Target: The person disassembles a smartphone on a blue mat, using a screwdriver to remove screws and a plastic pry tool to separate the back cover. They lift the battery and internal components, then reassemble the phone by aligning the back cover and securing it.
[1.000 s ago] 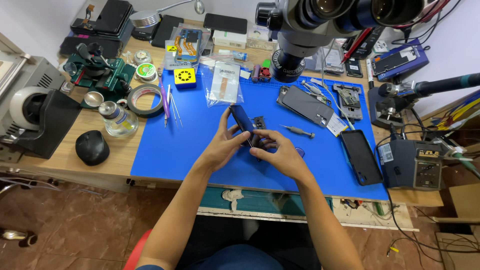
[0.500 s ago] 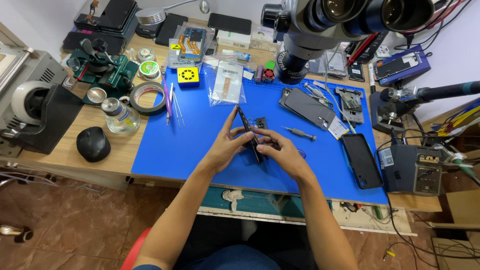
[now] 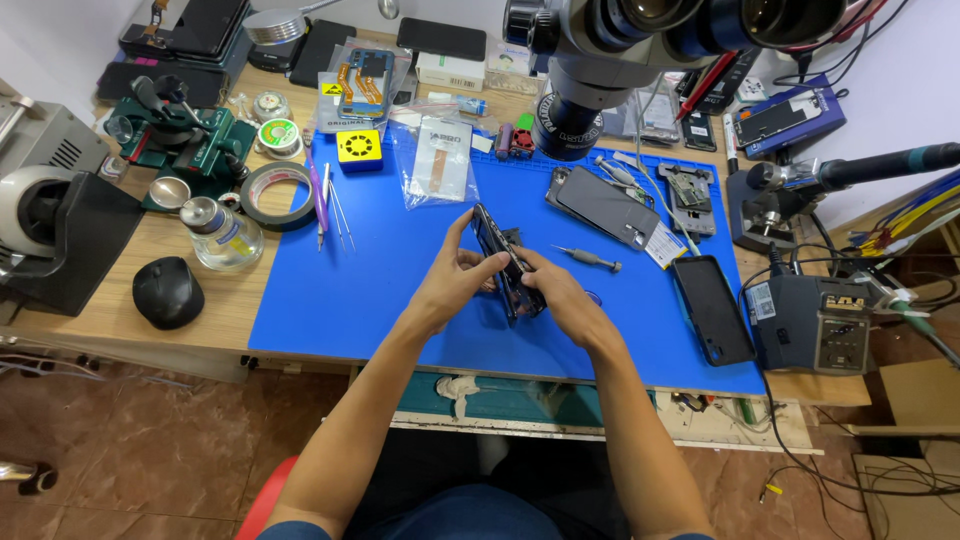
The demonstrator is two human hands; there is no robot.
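Change: a second ago the phone [image 3: 505, 265] lay flatter between the hands, broad back showing; now it is tipped up on its long edge, thin side to the camera. That reads as the person turning it to get at the frame or seam.
Landmark: the blue mat [image 3: 400, 270]; every place below is given from it.
Off the mat's left edge: black mouse [image 3: 168, 292], small glass bottle [image 3: 222, 233], tape roll [image 3: 280, 196], all on bare wood.
Mat's left strip: tweezers [image 3: 336, 210] lying free, untouched.
Left hand [image 3: 455, 280]: over the mat's middle, fingers curled round the phone's left face, thumb reaching up toward its far end. A firm, closed hold.
Phone: mid-mat, raised off the surface, on edge, far end tilted away from the person, clamped between both hands.
Right hand [image 3: 560, 290]: just right of the phone, fingertips pinched on its near lower part; whether they work a small piece there cannot be told.
Right of the hands: a small screwdriver [image 3: 590, 260] loose on the mat, near but apart.
Mat's right edge: a dark phone panel [image 3: 712, 308] lying flat.
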